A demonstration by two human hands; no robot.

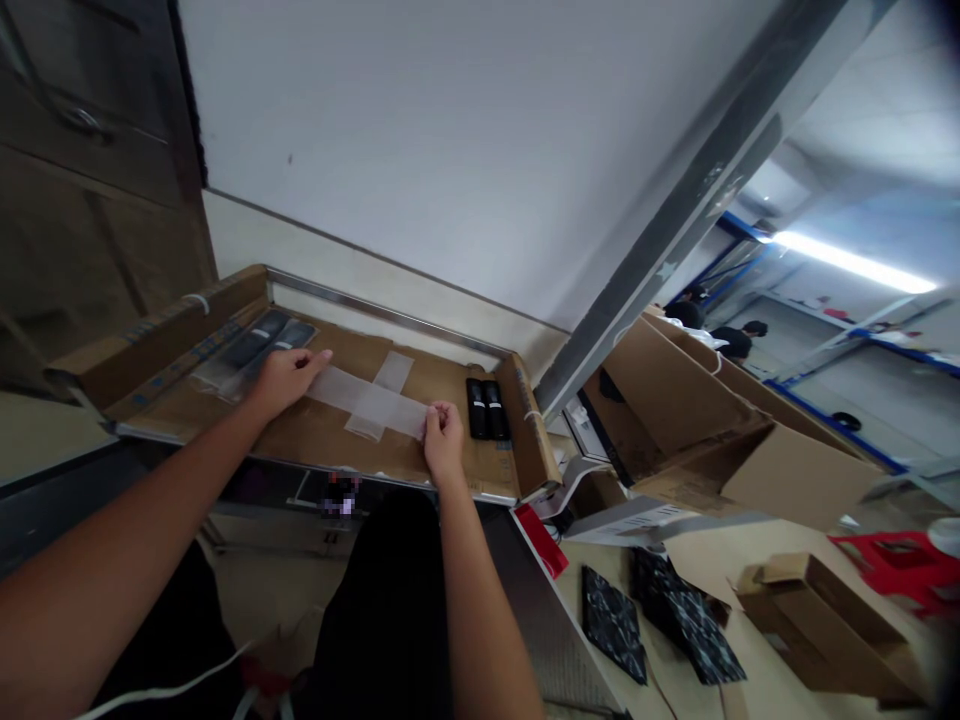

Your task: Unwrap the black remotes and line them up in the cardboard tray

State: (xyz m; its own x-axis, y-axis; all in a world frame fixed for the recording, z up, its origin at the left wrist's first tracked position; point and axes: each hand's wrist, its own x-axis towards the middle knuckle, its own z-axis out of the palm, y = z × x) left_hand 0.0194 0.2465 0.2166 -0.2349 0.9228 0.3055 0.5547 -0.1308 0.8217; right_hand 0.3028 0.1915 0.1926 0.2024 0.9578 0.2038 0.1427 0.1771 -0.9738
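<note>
A narrow, translucent plastic bag is stretched over the cardboard-lined tray. My left hand pinches its left end, and my right hand grips its right end with closed fingers. Another translucent bag lies crosswise beneath it, with its ends showing above and below. Just right of my right hand, two black elongated items with white labels lie side by side. Beyond my left hand, similar dark items in clear bags rest at the tray's left end.
Cardboard walls border the tray at both ends, and a white wall rises behind it. On the right stand a large open carton and a smaller box on the floor. Black patterned packages lie nearby. People are in the background.
</note>
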